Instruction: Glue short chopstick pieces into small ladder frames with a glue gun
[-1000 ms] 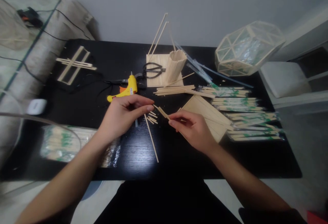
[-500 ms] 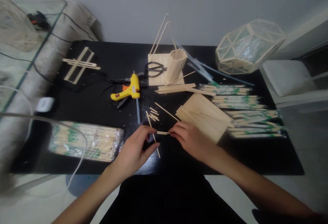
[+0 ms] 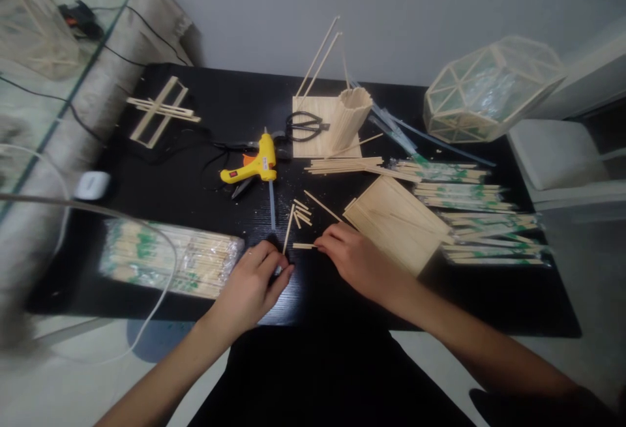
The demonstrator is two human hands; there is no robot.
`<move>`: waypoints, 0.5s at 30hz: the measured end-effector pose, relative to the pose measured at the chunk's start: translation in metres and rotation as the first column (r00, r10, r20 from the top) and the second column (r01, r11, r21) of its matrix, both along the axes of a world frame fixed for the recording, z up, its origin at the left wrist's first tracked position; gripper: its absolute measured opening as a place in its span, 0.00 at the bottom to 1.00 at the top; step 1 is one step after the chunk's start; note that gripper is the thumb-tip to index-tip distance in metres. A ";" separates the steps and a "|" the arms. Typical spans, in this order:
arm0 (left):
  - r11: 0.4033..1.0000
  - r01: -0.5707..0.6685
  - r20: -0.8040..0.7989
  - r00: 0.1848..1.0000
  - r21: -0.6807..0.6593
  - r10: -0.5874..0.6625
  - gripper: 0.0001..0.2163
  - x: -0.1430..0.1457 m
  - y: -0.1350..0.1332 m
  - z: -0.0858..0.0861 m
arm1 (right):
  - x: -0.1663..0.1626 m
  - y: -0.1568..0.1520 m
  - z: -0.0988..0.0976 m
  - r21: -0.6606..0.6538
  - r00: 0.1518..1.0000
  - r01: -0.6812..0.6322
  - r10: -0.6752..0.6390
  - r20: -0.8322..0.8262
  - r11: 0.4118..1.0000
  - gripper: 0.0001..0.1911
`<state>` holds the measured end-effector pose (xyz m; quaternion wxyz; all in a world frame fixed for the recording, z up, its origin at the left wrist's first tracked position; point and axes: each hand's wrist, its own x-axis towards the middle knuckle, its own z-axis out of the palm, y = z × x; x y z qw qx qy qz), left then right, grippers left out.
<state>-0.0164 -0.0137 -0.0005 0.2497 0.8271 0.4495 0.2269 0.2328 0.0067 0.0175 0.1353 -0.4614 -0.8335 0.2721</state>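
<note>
Between thumb and fingers, my left hand [image 3: 257, 278] pinches a thin wooden stick [image 3: 289, 228] that points away from me. My right hand [image 3: 349, 254] is closed on the end of a short stick piece [image 3: 304, 246], which points left over the black table. The two sticks are apart. Just beyond them lie several short cut pieces [image 3: 302, 215] and one longer loose stick [image 3: 321, 205]. A square panel of sticks [image 3: 398, 225] lies flat beside my right hand.
A yellow glue gun [image 3: 257, 163] lies beyond my left hand. Black-handled scissors [image 3: 306, 126] rest on a stick base with a stick cylinder [image 3: 349, 120]. Wrapped stick bundles [image 3: 166, 257] flank both sides. A faceted frame [image 3: 489, 91] stands back right, a crossed frame [image 3: 159, 113] back left.
My left hand has closed on the longer stick and drawn it left, away from the short piece, turning its far end to the right. My right hand still holds the short piece.
</note>
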 end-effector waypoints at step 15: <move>0.987 -0.163 -0.008 0.987 -0.013 0.163 0.04 -0.015 -0.002 0.002 | -0.018 0.014 -0.012 0.193 0.971 -0.240 0.239 0.030 0.951 0.15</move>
